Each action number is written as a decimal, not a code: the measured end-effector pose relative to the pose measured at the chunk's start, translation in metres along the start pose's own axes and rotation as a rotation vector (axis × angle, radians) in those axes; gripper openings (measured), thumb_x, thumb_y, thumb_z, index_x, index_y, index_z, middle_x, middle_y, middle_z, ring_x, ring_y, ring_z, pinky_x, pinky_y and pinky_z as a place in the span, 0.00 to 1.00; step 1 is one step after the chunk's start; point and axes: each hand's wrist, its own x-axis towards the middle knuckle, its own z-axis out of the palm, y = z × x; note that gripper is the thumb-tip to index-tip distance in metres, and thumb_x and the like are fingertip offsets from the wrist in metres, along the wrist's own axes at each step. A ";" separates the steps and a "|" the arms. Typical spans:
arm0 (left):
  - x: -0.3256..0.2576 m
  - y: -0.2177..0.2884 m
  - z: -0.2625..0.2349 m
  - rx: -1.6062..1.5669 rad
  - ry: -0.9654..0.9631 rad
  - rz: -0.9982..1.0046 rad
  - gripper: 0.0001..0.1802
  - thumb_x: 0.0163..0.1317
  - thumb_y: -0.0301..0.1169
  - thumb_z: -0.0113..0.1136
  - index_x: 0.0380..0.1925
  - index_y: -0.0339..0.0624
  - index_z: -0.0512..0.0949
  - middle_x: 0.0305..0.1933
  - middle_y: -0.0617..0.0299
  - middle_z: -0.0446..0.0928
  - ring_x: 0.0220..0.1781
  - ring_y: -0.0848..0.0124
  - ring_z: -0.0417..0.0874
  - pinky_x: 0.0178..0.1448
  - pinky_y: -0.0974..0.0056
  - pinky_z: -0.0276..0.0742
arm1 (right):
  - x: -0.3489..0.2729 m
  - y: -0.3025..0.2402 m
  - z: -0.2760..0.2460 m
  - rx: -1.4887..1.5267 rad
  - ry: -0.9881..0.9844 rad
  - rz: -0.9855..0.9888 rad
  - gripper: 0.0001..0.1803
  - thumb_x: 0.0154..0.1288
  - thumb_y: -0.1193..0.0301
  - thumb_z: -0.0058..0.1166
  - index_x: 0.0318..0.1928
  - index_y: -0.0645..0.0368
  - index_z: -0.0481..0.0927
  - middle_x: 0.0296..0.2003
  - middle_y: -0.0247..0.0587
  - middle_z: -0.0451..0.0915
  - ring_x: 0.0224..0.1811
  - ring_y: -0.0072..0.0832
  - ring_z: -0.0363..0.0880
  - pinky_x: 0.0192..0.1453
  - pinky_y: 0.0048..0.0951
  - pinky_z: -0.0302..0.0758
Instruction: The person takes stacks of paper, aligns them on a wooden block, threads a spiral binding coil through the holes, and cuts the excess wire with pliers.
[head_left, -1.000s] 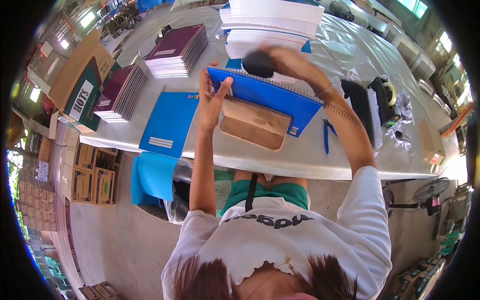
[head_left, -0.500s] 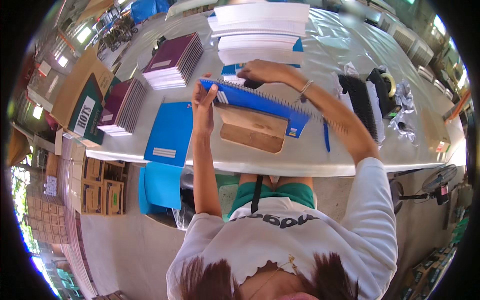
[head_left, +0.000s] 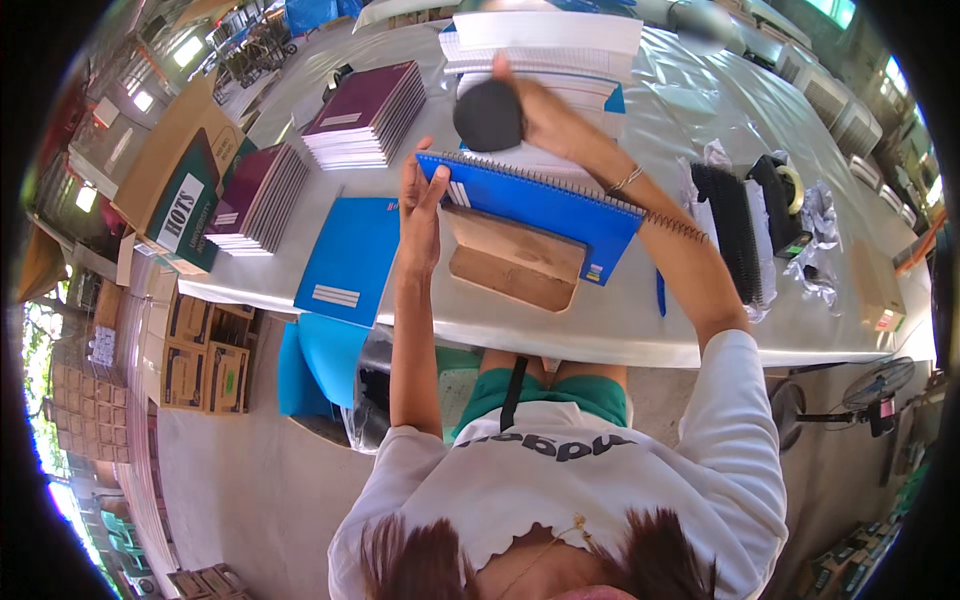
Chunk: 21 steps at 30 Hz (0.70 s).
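A blue notebook (head_left: 540,203) stands tilted in a wooden stand (head_left: 515,262) near the table's front edge. A dark wire coil (head_left: 678,226) runs along its upper edge and sticks out past the right end, by my right forearm. My left hand (head_left: 422,190) grips the notebook's upper left corner, thumb in front. Beyond the notebook, my right hand (head_left: 540,118) is raised and blurred, with a round black disc-like object (head_left: 489,116) in it. Part of its grip is hidden. A flat blue cover (head_left: 350,255) lies left of my left hand.
Maroon notebook stacks (head_left: 365,112) and an open carton (head_left: 180,185) stand at the left. White page stacks (head_left: 545,45) rise at the back. At the right lie black wire coils (head_left: 728,230), a tape dispenser (head_left: 785,195) and a blue pen (head_left: 660,293). A fan (head_left: 870,390) stands beyond the table.
My right hand has lifted up and away from the notebook's coiled edge, bringing the round black object into clear view. My left hand still grips the notebook's corner.
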 end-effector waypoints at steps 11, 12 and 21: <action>-0.011 0.005 -0.017 0.032 0.032 -0.003 0.31 0.67 0.35 0.55 0.68 0.44 0.58 0.56 0.66 0.70 0.57 0.75 0.68 0.67 0.67 0.57 | 0.001 -0.006 0.051 -0.006 0.066 0.029 0.44 0.66 0.34 0.31 0.24 0.67 0.77 0.24 0.37 0.77 0.28 0.25 0.75 0.31 0.27 0.72; -0.009 0.007 -0.010 -0.005 0.011 0.006 0.31 0.67 0.35 0.55 0.68 0.44 0.58 0.56 0.66 0.70 0.57 0.76 0.69 0.66 0.67 0.57 | 0.003 0.001 0.047 -0.428 0.006 -0.029 0.44 0.66 0.34 0.31 0.23 0.67 0.77 0.23 0.40 0.77 0.28 0.28 0.76 0.32 0.31 0.73; -0.007 -0.001 -0.017 0.035 0.031 0.000 0.32 0.67 0.34 0.55 0.68 0.44 0.58 0.56 0.65 0.71 0.57 0.77 0.69 0.65 0.68 0.59 | 0.008 0.003 0.033 -0.167 -0.011 0.017 0.40 0.67 0.36 0.33 0.29 0.61 0.83 0.25 0.37 0.79 0.27 0.30 0.77 0.33 0.33 0.74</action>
